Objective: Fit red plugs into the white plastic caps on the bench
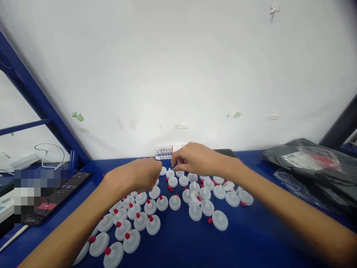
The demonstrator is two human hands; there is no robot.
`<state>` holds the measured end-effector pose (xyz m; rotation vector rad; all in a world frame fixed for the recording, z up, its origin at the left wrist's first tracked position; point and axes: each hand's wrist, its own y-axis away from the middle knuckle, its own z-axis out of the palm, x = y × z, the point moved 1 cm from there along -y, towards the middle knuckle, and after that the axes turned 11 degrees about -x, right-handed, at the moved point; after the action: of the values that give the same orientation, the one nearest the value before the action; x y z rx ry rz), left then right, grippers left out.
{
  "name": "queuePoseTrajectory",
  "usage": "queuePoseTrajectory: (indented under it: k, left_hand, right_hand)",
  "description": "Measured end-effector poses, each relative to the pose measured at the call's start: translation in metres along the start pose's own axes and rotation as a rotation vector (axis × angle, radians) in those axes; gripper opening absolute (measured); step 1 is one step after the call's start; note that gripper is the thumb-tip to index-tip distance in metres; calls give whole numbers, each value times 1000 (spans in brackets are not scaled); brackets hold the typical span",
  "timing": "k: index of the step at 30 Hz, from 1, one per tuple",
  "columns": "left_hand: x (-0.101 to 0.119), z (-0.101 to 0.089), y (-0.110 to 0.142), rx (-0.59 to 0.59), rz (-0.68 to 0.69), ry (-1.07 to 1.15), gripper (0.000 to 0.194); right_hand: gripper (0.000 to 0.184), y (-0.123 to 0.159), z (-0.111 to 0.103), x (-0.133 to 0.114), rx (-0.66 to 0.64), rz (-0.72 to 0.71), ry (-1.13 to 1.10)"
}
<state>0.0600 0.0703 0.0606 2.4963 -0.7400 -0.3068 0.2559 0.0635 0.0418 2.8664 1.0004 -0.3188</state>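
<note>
Far left of the left grip, a dark phone [65,195] lay on the blue bench [178,245], digits lit, a white cable [13,238] at its near end. Nearer the person than the left grip, some under that forearm: a crowd of red-capped discs [132,242], round, translucent white, caps on their spouts.

Left grip [136,173]: fingers curled in, back of the hand towards me, just above the far edge of that crowd. Could not tell whether it held anything.

Beyond and between both grips, a clear bottle [164,153] on its side, partly behind the right grip [195,160]. Right grip: fingers bent down towards the thumb, a gap showing; could not tell if anything was pinched at the tips. Beneath it and nearer the person, uncapped discs [220,220], a few overlapping, with loose red caps [170,189] scattered among them.

Well right of the right grip, beyond the forearm: grey plastic bags [295,153], clear plastic wrap [291,186] beside them.
</note>
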Motion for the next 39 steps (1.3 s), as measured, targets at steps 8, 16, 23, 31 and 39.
queuePoseTrajectory:
  k: [8,16,23,31,39]
  left_hand:
    - [6,5,-9,-54,-115,-52,13]
    - [10,4,-7,-77,-148,-30,11]
    - [1,-1,-4,4,-84,30,28]
    - [-8,-16,-3,193,27,156,49]
    - [-9,-18,2,299,-28,-2,23]
  right_hand:
    - [21,-15,32,-8,-129,36,116]
    - [17,-11,19,-10,-26,28,58]
    - [6,-2,0,-6,125,49,-68]
    - [16,-2,-4,-12,234,47,-160]
    - [13,-4,16,-10,-98,137,27]
